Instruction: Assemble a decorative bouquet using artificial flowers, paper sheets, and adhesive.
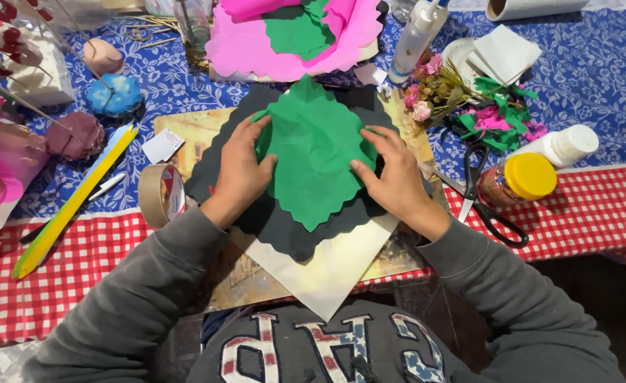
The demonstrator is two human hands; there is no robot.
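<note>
A green scallop-edged paper sheet (316,152) lies on a larger black scallop-edged sheet (284,227), which rests on a pale sheet (330,269) and a picture board (192,128). My left hand (238,170) lies flat on the green sheet's left edge, fingers spread. My right hand (394,174) presses the green sheet's right edge, fingertips on the paper. Neither hand grips anything.
A tape roll (160,195) stands left of the board. Black scissors (479,188), a yellow-capped jar (518,181) and a white bottle (561,145) lie right. Pink and green sheets (291,35), a glue bottle (416,35) and dried flowers (437,92) sit behind. Yellow strips (71,206) lie at left.
</note>
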